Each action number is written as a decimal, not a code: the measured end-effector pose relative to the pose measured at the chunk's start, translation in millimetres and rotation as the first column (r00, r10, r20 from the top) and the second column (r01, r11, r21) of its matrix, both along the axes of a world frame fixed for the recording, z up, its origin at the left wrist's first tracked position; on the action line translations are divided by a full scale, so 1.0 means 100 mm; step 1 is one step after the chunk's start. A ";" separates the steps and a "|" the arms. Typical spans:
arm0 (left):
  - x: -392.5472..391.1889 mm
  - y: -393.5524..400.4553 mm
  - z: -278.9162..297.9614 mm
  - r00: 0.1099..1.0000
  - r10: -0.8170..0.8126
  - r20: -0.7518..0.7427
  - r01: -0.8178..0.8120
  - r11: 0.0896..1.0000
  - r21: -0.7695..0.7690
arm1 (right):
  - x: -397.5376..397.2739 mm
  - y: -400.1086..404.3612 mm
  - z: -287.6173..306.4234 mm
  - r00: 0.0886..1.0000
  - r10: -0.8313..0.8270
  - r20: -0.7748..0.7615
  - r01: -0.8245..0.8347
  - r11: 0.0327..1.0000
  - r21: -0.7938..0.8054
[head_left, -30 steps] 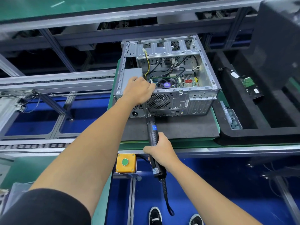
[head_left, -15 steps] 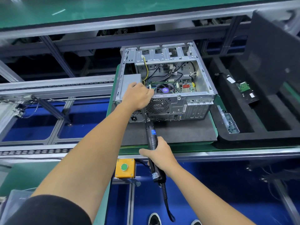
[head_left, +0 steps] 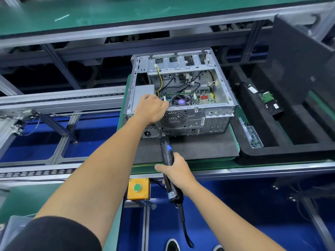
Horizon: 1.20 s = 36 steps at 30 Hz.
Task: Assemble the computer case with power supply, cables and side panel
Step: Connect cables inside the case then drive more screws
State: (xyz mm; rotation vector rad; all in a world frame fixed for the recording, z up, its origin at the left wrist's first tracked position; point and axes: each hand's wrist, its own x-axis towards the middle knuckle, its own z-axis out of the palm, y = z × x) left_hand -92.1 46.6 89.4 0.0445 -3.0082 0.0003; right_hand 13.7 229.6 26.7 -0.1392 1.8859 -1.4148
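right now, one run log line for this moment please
left hand: grips rear top edge of open silver metal computer case | right hand: holds black electric screwdriver, tip at case rear | side panel: not fitted

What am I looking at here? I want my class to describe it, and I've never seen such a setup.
The picture comes from a camera worn on a person's head, looking down at their own arms on an assembly line. An open computer case lies on a dark mat, its insides showing. The left hand rests on the case's rear edge, beside the grey power supply. The right hand grips an electric screwdriver pointed at the case's back. A yellow button box sits below.
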 end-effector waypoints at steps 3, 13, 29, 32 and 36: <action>-0.01 -0.01 -0.01 1.000 0.003 -0.014 -0.002 1.000 0.023 | 0.00 0.00 -0.01 1.000 0.000 -0.001 0.000 1.000 0.004; -0.02 -0.02 -0.02 0.999 -0.004 -0.032 0.005 0.999 0.040 | -0.03 0.02 0.01 1.000 0.002 -0.010 -0.002 1.000 0.015; -0.12 0.08 0.16 0.988 0.136 0.068 -0.150 0.946 0.288 | -0.42 0.97 0.14 0.999 0.041 0.029 -0.045 0.989 0.144; -0.21 0.20 0.24 0.985 0.173 0.022 -0.163 0.870 0.465 | -0.63 1.31 0.25 0.999 -0.037 -0.009 0.038 0.970 0.240; -0.37 0.42 0.30 0.983 0.184 0.013 -0.156 0.790 0.593 | -0.82 1.61 0.35 0.985 -0.159 -0.063 0.171 0.938 0.302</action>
